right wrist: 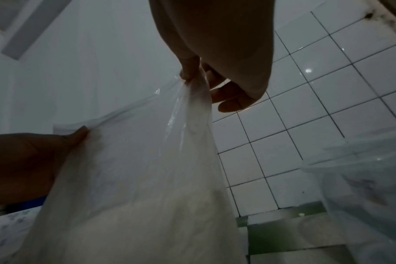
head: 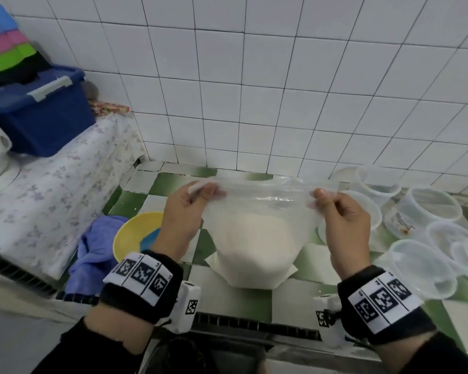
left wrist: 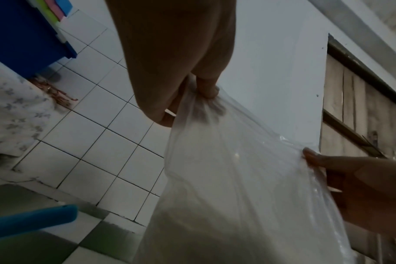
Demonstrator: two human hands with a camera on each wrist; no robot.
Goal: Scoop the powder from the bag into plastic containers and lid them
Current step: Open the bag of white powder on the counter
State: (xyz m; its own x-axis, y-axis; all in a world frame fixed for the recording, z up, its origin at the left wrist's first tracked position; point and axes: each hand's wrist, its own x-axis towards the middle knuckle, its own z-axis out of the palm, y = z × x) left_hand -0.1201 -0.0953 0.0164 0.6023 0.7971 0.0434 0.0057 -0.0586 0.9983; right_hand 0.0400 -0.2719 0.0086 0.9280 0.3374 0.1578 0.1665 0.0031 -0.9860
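Upright at the centre of the head view, the clear plastic bag [head: 257, 211] stands on the green-and-white checked counter [head: 243, 298], its long axis vertical and its mouth pointing up toward 12 o'clock, stretched flat from 9 to 3. White powder [head: 254, 244] fills its lower half. The left hand [head: 184, 220] pinches the top left corner of the bag between thumb and fingers, and the right hand [head: 343, 225] pinches the top right corner the same way, both clamped on the film. At 3 o'clock, just beside the bag, lie empty plastic containers [head: 427, 209], several tipped on their sides. At 9 o'clock sit a yellow bowl [head: 133, 233] and a blue cloth [head: 95, 247]. Farther off, at 10 o'clock, a blue storage box [head: 43, 114] rests on a flowered cover [head: 52, 184].
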